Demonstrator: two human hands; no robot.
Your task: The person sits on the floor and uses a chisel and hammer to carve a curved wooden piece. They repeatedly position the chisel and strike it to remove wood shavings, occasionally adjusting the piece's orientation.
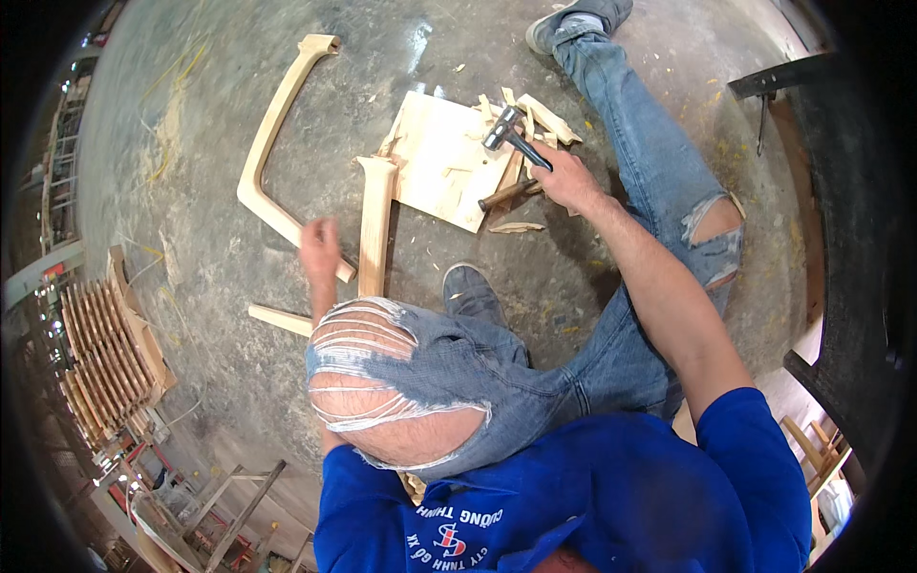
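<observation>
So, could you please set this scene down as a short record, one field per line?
Right hand: gripping a hammer by its handle
Left hand: over the curved wooden piece; grip unclear
Between the hands: a flared-end wooden piece and a flat board
Beside the board: wood scraps
Surface: grey floor
Far left: stacked wooden parts

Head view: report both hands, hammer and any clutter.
Right hand gripping hammer. Left hand at curved wooden piece, grip unclear. Wood offcuts lying near the hammer.
</observation>
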